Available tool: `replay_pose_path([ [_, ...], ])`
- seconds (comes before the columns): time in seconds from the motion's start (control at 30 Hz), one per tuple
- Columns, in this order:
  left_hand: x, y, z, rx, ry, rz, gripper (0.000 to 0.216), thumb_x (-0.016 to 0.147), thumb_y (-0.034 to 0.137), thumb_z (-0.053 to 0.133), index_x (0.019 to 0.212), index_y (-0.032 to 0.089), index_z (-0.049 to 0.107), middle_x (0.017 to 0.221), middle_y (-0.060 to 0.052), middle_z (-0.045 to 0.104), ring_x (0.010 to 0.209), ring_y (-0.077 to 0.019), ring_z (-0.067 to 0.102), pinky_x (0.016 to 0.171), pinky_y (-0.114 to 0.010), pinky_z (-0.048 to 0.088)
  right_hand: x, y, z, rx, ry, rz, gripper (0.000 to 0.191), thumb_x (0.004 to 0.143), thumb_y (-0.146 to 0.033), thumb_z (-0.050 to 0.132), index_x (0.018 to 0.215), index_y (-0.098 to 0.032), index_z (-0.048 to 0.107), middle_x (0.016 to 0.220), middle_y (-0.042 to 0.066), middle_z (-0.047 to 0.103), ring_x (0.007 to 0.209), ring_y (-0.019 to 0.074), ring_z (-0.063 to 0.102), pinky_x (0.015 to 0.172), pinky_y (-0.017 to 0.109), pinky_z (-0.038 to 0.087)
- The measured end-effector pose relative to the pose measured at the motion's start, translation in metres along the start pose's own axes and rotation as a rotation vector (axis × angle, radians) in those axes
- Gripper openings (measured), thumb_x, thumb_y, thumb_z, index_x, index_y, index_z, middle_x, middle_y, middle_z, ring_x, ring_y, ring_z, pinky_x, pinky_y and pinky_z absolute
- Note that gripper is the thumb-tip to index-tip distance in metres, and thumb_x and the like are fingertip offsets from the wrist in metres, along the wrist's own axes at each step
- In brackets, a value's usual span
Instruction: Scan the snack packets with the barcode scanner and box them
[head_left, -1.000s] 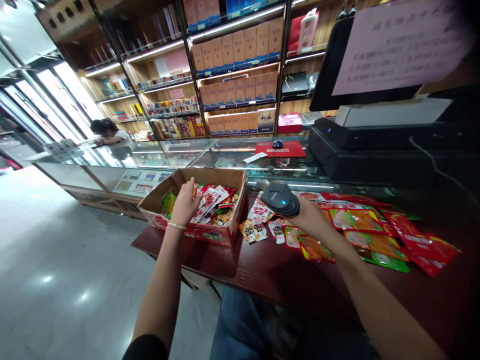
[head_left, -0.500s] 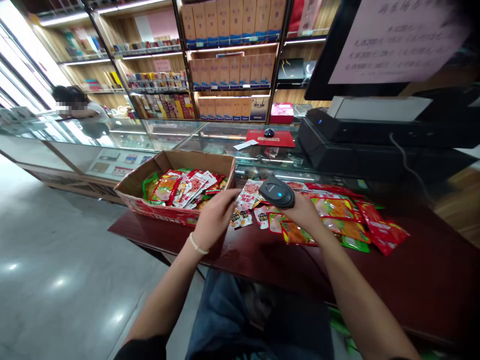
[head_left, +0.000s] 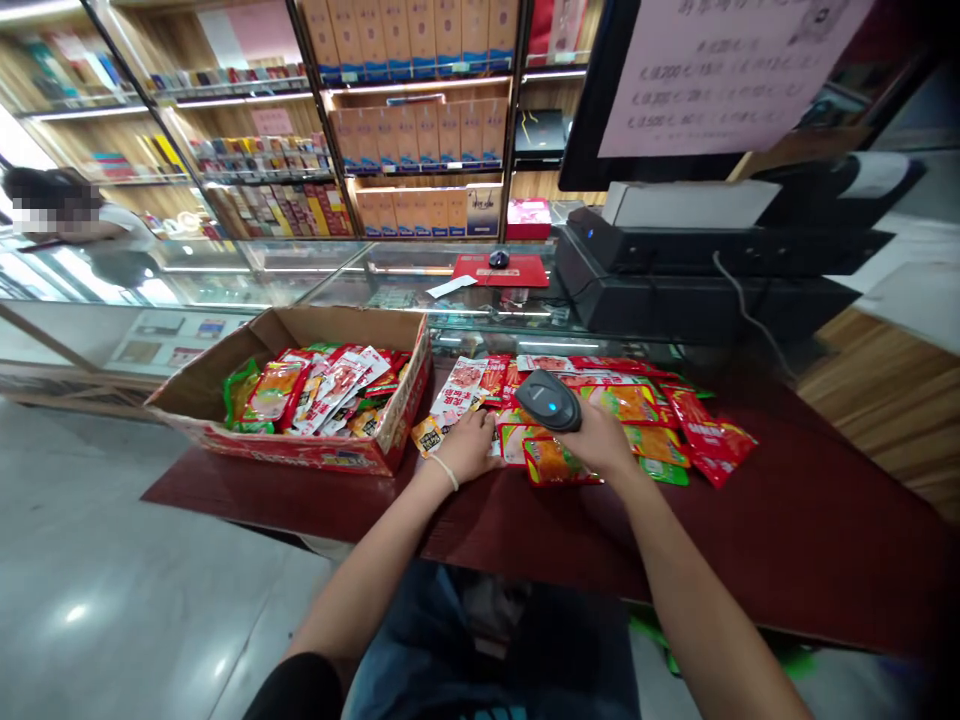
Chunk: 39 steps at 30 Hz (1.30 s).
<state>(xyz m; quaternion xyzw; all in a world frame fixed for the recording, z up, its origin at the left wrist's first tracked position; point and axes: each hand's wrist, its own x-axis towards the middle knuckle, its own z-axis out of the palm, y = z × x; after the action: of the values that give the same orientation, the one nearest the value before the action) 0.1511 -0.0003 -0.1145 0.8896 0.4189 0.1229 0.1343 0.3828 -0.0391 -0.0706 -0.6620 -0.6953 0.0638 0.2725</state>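
Right of the box (head_left: 262,447), my right hand (head_left: 600,440) wraps a scanner (head_left: 550,400) over packets (head_left: 622,402) while my left hand (head_left: 469,447), its grip hidden, covers sachets (head_left: 429,436), seemingly selecting one, which calls for a fingertip pinch.

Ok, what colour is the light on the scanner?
The light is blue, best seen in the head view.

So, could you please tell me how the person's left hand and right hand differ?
The left hand is palm down at the small packets, while the right hand grips a black scanner. The left hand has a pale wristband; the right hand shows none. Both are bare.
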Motion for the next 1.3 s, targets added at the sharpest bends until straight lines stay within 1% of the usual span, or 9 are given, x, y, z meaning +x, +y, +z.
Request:
replay_pose_path([
  [0.17, 0.007, -0.002, -0.002, 0.048, -0.068, 0.001, 0.076, 0.070, 0.042, 0.078, 0.135, 0.014, 0.049, 0.123, -0.020, 0.055, 0.113, -0.0345, 0.053, 0.096, -0.044, 0.044, -0.002, 0.002, 0.007, 0.012, -0.009, 0.020, 0.047, 0.075, -0.045, 0.065, 0.118, -0.025, 0.065, 0.092, 0.007, 0.074, 0.088, 0.0289, 0.068, 0.070, 0.032, 0.048],
  [0.37, 0.023, -0.011, -0.008, -0.205, -0.045, -0.034, 0.047, 0.071, 0.020, 0.071, 0.117, 0.015, 0.063, 0.108, -0.013, 0.064, 0.101, -0.0276, 0.059, 0.089, -0.037, 0.047, -0.003, 0.006, 0.007, -0.046, -0.008, 0.075, 0.048, 0.076, -0.049, 0.063, 0.116, -0.023, 0.065, 0.093, 0.008, 0.074, 0.088, 0.0298, 0.068, 0.069, 0.033, 0.047],
  [0.47, 0.025, -0.016, -0.014, -0.550, 0.126, -0.118, 0.030, 0.074, 0.017, 0.066, 0.103, 0.019, 0.067, 0.097, -0.005, 0.067, 0.093, -0.0210, 0.061, 0.086, -0.032, 0.047, -0.004, 0.006, 0.006, -0.028, 0.013, 0.097, 0.050, 0.076, -0.051, 0.063, 0.118, -0.024, 0.064, 0.096, 0.008, 0.074, 0.089, 0.0293, 0.068, 0.069, 0.032, 0.047],
  [0.57, 0.023, -0.018, -0.017, -0.957, 0.390, -0.246, 0.042, 0.072, 0.022, 0.072, 0.112, 0.020, 0.062, 0.099, -0.004, 0.067, 0.091, -0.0173, 0.062, 0.082, -0.029, 0.048, -0.005, 0.005, 0.004, -0.033, 0.044, 0.108, 0.051, 0.075, -0.049, 0.063, 0.121, -0.025, 0.063, 0.093, 0.007, 0.074, 0.086, 0.0289, 0.069, 0.067, 0.032, 0.047],
  [0.67, 0.024, -0.016, -0.017, -1.333, 0.495, -0.342, 0.049, 0.065, 0.029, 0.081, 0.108, 0.017, 0.060, 0.095, -0.004, 0.068, 0.081, -0.0145, 0.063, 0.074, -0.026, 0.049, -0.005, 0.004, 0.004, -0.016, 0.081, 0.094, 0.052, 0.076, -0.047, 0.062, 0.124, -0.026, 0.062, 0.094, 0.007, 0.074, 0.086, 0.0285, 0.069, 0.066, 0.031, 0.047],
  [0.93, 0.033, -0.003, -0.039, -1.991, 0.284, -0.377, 0.021, 0.081, 0.020, 0.070, 0.101, 0.022, 0.061, 0.085, 0.002, 0.068, 0.070, -0.0087, 0.063, 0.079, -0.028, 0.053, -0.006, 0.007, 0.004, 0.002, 0.101, 0.138, 0.044, 0.076, -0.045, 0.063, 0.115, -0.023, 0.066, 0.090, 0.009, 0.073, 0.084, 0.0300, 0.068, 0.064, 0.033, 0.047],
  [1.1, 0.042, 0.008, -0.045, -2.073, 0.227, -0.377, 0.011, 0.092, 0.021, 0.052, 0.097, 0.020, 0.061, 0.087, -0.002, 0.068, 0.072, -0.0100, 0.062, 0.075, -0.026, 0.052, -0.006, 0.011, 0.006, 0.047, 0.121, 0.118, 0.043, 0.076, -0.044, 0.064, 0.114, -0.024, 0.066, 0.088, 0.008, 0.073, 0.083, 0.0289, 0.068, 0.064, 0.032, 0.048],
  [1.23, 0.035, 0.002, -0.039, -2.054, 0.120, -0.377, 0.036, 0.093, 0.051, 0.047, 0.098, 0.020, 0.062, 0.079, -0.004, 0.062, 0.060, -0.0100, 0.054, 0.055, -0.023, 0.045, -0.007, 0.009, 0.006, 0.036, 0.126, 0.103, 0.041, 0.076, -0.045, 0.064, 0.111, -0.024, 0.066, 0.087, 0.007, 0.073, 0.080, 0.0273, 0.068, 0.063, 0.032, 0.048],
  [1.3, 0.029, -0.003, -0.035, -2.015, 0.075, -0.364, 0.036, 0.091, 0.054, 0.050, 0.100, 0.021, 0.062, 0.081, -0.003, 0.062, 0.055, -0.0082, 0.048, 0.048, -0.020, 0.038, -0.007, 0.007, 0.006, 0.010, 0.139, 0.091, 0.041, 0.076, -0.045, 0.063, 0.110, -0.024, 0.066, 0.087, 0.008, 0.073, 0.080, 0.0275, 0.068, 0.063, 0.032, 0.048],
])
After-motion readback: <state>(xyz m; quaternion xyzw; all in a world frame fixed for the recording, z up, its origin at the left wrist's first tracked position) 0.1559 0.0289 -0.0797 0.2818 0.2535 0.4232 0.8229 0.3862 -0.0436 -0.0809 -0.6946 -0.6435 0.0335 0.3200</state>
